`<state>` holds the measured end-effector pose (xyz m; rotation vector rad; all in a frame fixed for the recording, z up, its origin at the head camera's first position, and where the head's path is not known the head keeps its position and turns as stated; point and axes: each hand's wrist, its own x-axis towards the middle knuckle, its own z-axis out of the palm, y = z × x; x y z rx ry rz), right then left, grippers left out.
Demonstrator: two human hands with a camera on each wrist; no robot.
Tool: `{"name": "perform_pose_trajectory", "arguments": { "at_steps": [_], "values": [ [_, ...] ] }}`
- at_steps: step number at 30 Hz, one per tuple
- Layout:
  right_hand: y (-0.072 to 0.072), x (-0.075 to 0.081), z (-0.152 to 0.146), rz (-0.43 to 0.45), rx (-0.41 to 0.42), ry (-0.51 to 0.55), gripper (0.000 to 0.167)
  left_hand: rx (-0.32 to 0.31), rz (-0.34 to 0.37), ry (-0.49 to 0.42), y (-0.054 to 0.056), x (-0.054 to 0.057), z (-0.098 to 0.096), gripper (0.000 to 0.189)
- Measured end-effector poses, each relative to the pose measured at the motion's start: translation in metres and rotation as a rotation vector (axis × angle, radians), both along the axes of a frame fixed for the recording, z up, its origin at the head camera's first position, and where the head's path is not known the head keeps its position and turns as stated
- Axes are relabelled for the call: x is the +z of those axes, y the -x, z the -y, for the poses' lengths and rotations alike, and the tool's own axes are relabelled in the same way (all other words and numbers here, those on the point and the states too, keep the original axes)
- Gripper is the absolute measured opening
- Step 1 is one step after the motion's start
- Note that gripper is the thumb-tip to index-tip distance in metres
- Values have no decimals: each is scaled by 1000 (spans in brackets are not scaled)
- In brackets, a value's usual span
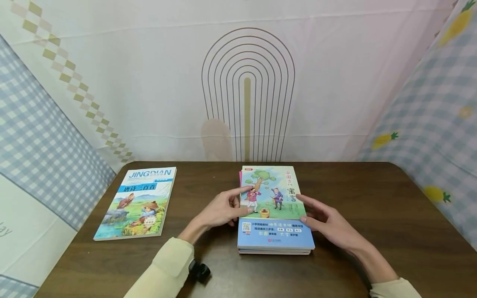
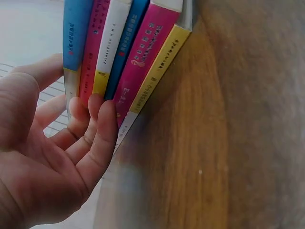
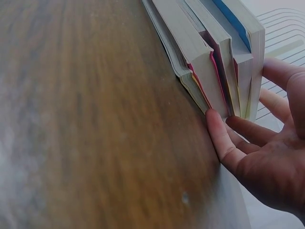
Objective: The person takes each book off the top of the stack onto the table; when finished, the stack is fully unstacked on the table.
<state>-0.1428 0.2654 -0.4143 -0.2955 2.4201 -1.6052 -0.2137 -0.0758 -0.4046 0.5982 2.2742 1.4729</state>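
Book stack [image 1: 273, 213] sitting between left hand [image 1: 220, 209] and right hand [image 1: 333, 225], both touching its sides with relaxed fingers.

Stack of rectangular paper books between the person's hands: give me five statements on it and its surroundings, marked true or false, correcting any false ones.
1. The left hand and right hand touch opposite sides of the stack of rectangular paper books. True.
2. The right hand touches the coloured spines. False: it touches the page edges; the left hand touches the spines.
3. The top book has a light green illustrated cover with a blue lower band. True.
4. The flat, illustrated JINGDIAN book lies on the stack. False: it lies apart, to the left.
5. Every visible spine is pink. False: blue, white and yellow show too.
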Motion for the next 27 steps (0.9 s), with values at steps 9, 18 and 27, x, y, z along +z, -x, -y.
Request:
{"name": "perform_pose_trajectory", "arguments": {
  "at_steps": [9, 18, 27],
  "values": [
    [5, -5, 3, 71, 35, 95, 63, 1, 65, -50, -6, -2, 27, 69],
    [5, -1, 4, 50, 15, 6, 63, -43, 280, -259, -8, -9, 47, 74],
    [0, 1, -1, 40, -2, -31, 64, -151, 370, -386, -4, -8, 54, 87]
  ]
}}
